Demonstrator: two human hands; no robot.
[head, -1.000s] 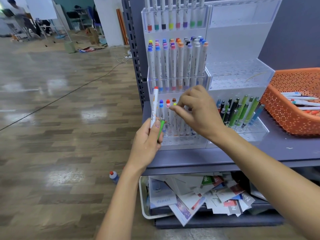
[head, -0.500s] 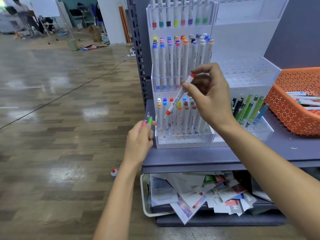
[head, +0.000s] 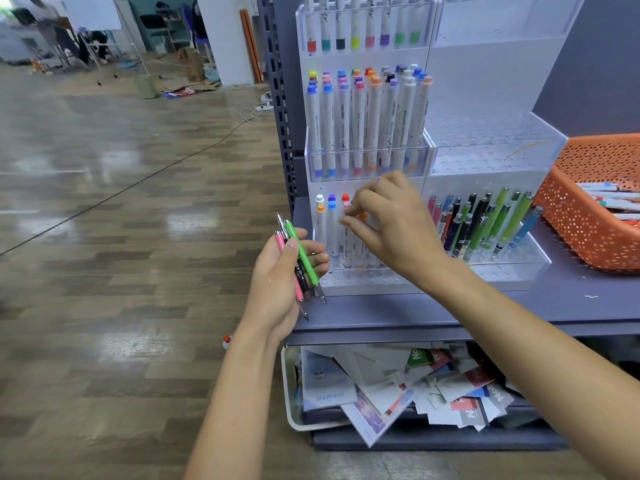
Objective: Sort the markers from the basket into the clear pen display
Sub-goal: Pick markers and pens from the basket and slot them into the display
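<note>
The clear pen display (head: 363,281) stands on a grey shelf, with its tiers holding several white markers with coloured caps. My right hand (head: 391,225) is over the bottom row, and its thumb and fingertips pinch the top of a marker there, which the hand mostly hides. To the left of the display, my left hand (head: 282,282) grips a small bundle of thin pens (head: 302,258): one green, one pink, one black. The orange basket (head: 571,223) sits at the right with several markers (head: 614,202) lying in it.
A second clear stand (head: 512,268) beside the first holds several green, black and blue pens. The grey shelf (head: 450,317) has its front edge just below my hands. Below it, a white bin (head: 289,393) holds loose papers. A small bottle (head: 227,341) lies on the wooden floor.
My right hand took the red-capped marker from my left hand, raised it, then lowered it into the bottom row. My left hand keeps the thin pens and turned palm up.
</note>
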